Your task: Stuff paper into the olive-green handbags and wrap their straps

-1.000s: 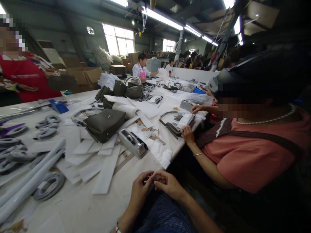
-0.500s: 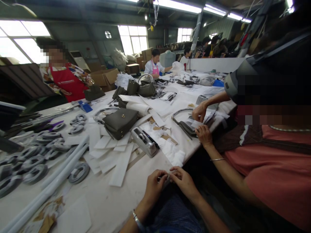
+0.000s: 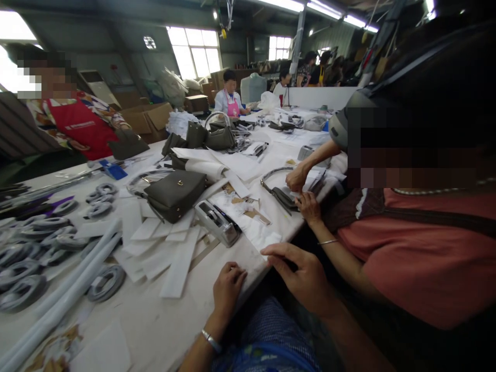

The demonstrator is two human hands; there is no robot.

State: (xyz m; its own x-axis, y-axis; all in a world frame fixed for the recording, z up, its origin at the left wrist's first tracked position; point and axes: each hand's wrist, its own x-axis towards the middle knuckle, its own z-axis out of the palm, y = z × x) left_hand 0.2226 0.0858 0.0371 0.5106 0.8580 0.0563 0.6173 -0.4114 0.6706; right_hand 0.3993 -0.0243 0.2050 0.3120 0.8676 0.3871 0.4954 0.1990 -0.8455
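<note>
My left hand (image 3: pixel 228 289), with a bracelet at the wrist, rests at the table's front edge. Its fingers are curled, and what they hold, if anything, is hidden. My right hand (image 3: pixel 302 274) hovers over the edge with thumb and forefinger tips pinched close together. Whatever sits between them is too small to make out. Just beyond those fingertips lies crumpled white tissue paper (image 3: pixel 265 236). A grey tape dispenser (image 3: pixel 217 222) stands farther in, beside a dark olive handbag (image 3: pixel 176 194) and a spread of white paper strips (image 3: pixel 179 268).
At the right, a co-worker's hands (image 3: pixel 306 199) work on another olive bag (image 3: pixel 284 198). Grey rolled coils (image 3: pixel 106 283) and long white tubes (image 3: pixel 73 305) cover the left side. More bags (image 3: pixel 219 135) stand farther back. Another person in a red apron (image 3: pixel 79 129) is across the table.
My hands were together at the table edge and have come apart. The right moved up towards the tissue paper; the left lowered onto the edge. The view has shifted to the right.
</note>
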